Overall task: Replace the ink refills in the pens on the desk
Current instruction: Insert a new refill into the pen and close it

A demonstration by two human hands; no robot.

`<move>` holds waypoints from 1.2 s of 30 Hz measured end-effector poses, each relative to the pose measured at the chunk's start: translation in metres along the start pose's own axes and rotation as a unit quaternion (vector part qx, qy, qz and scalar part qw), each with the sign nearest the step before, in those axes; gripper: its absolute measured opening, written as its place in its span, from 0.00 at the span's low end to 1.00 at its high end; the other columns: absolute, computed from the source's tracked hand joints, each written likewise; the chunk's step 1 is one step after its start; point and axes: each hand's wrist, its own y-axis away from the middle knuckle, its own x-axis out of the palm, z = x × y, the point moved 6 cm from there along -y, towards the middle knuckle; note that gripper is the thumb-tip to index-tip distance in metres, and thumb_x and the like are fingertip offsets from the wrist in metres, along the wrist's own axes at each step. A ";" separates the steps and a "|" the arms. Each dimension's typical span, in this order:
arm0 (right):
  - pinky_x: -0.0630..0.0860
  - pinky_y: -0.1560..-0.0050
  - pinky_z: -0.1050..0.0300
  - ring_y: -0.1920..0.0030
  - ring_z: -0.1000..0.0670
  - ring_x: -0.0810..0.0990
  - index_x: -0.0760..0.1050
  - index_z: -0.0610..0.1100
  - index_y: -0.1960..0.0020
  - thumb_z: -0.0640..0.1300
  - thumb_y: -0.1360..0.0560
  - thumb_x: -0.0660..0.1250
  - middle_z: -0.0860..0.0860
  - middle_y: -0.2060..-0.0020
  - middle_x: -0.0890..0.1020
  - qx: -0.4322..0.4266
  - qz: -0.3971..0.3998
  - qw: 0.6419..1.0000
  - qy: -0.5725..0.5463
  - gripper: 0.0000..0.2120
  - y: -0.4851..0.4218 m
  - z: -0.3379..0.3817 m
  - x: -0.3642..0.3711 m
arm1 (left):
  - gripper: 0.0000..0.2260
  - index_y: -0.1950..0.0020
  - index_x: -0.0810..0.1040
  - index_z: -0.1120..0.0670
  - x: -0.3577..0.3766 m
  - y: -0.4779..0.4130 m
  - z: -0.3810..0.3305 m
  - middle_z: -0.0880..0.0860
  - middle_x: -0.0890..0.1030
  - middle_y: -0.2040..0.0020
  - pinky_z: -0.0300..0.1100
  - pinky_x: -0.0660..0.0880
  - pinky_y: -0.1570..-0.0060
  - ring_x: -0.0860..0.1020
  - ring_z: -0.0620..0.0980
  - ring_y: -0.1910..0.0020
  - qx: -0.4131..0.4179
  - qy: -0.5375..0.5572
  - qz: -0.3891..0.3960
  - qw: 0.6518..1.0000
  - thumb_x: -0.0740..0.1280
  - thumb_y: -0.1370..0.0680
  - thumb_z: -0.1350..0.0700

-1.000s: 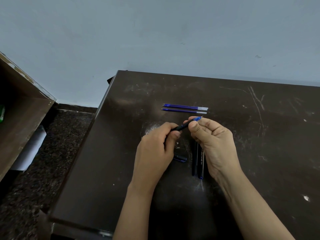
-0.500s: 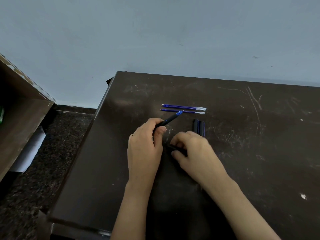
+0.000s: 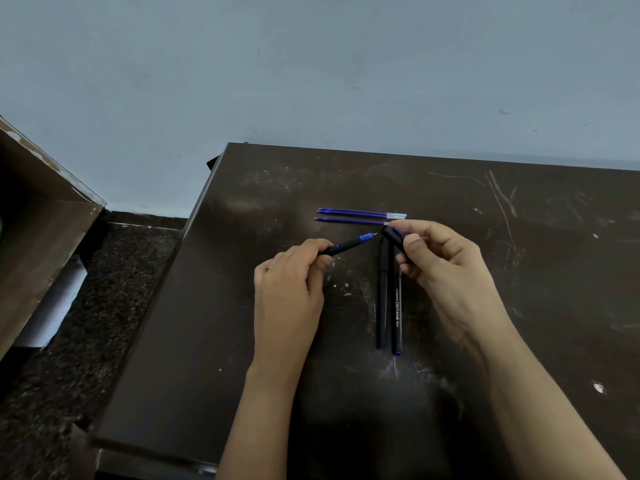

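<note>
My left hand (image 3: 289, 292) grips a black pen (image 3: 348, 244) with a blue tip that points up and to the right, its cap off. My right hand (image 3: 446, 268) pinches a black pen cap (image 3: 393, 237) just right of that tip, the two a little apart. Two capped black pens (image 3: 389, 299) lie side by side on the dark desk (image 3: 277, 181), between my hands. Blue ink refills (image 3: 360, 216) lie in a row just beyond my fingers, their clear ends to the right.
The desk's left edge runs diagonally beside a dark speckled floor (image 3: 93, 306). A brown wooden cabinet (image 3: 38, 230) stands at the far left. A pale blue wall (image 3: 311, 64) rises behind the desk.
My right hand went down to the desk, picked up the pen cap and lifted it up next to the pen tip. My left hand kept hold of the pen.
</note>
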 end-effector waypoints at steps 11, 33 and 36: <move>0.77 0.49 0.56 0.57 0.48 0.78 0.82 0.55 0.55 0.41 0.22 0.64 0.51 0.57 0.83 -0.064 -0.013 0.986 0.155 0.12 0.004 0.014 -0.003 | 0.09 0.44 0.80 0.47 0.006 0.001 -0.001 0.40 0.79 0.56 0.51 0.75 0.49 0.74 0.40 0.56 0.006 -0.016 0.049 0.999 0.64 0.22 0.53; 0.69 0.57 0.78 0.54 0.63 0.77 0.80 0.55 0.50 0.43 0.26 0.69 0.61 0.56 0.81 -0.076 0.003 0.968 0.237 0.09 0.013 0.005 0.019 | 0.07 0.46 0.82 0.46 0.007 0.006 -0.013 0.42 0.84 0.57 0.36 0.76 0.58 0.80 0.39 0.59 -0.021 -0.014 0.077 0.997 0.70 0.24 0.53; 0.72 0.52 0.71 0.53 0.58 0.76 0.74 0.54 0.40 0.44 0.28 0.71 0.58 0.47 0.74 -0.096 -0.027 0.958 0.269 0.17 0.011 0.010 0.011 | 0.08 0.46 0.82 0.48 0.005 0.006 -0.009 0.42 0.84 0.55 0.38 0.79 0.54 0.81 0.38 0.55 -0.078 0.013 0.033 0.996 0.71 0.25 0.53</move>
